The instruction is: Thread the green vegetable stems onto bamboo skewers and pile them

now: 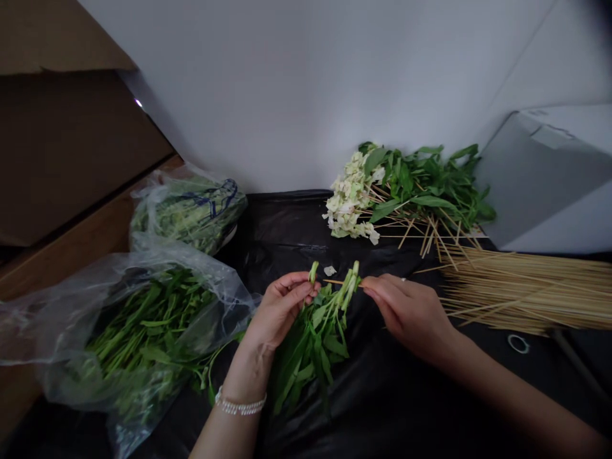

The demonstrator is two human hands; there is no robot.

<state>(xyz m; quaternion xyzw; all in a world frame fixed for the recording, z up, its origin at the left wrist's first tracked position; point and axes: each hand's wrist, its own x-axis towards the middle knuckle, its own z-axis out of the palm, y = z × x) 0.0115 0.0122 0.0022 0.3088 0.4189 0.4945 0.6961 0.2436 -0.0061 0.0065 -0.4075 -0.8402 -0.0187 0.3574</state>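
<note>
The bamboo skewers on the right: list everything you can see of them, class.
The bamboo skewers are thin, straight, pale sticks that look like dry wood. They lie in a loose heap on a black plastic sheet, running off the right edge of the view. Their left ends splay, some running in among a bunch of leafy stems. The right hand is near, not touching.

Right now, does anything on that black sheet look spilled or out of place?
Yes, a little. A small pale scrap lies alone on the black plastic sheet, just beyond the left hand and right hand. The wooden skewers also fan out loosely, some crossing beneath the leafy greens, so they look spilled rather than stacked.
</note>
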